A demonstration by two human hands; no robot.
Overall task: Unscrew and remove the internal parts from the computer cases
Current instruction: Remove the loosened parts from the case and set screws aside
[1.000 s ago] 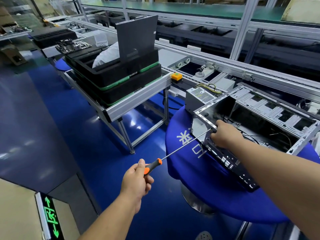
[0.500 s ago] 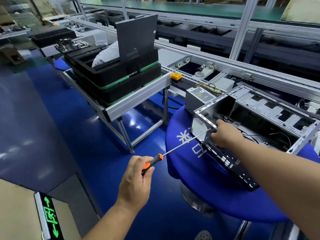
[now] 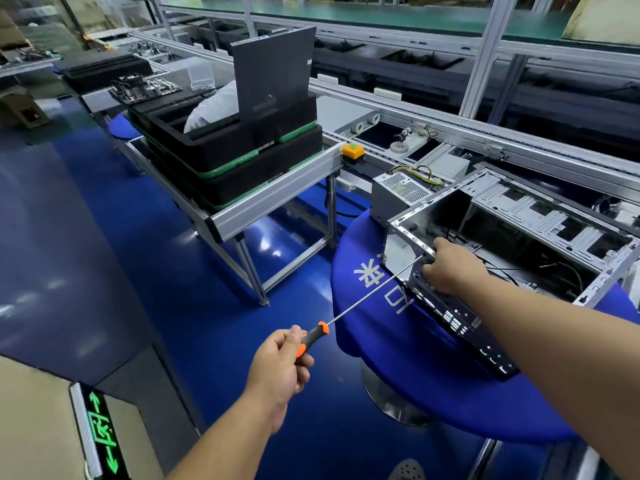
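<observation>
An open metal computer case [image 3: 540,216] lies on its side on a round table with a blue cover [image 3: 398,341]. Loose cables show inside it. A long screwdriver [image 3: 360,303] with an orange and black handle runs from my left hand [image 3: 280,368], which grips the handle, up to the case's rear corner. My right hand [image 3: 453,268] is curled over that rear edge at the screwdriver tip, holding the shaft's end against the case. The screw itself is hidden under my fingers.
A grey power supply [image 3: 398,192] sits beside the case at the table's back. Left of it stands a metal cart [image 3: 273,202] stacked with black trays [image 3: 228,157]. A conveyor line [image 3: 450,129] runs behind. Blue floor lies below.
My left hand has turned on the screwdriver handle, shifting its grip. The right hand and the case have stayed in place.
</observation>
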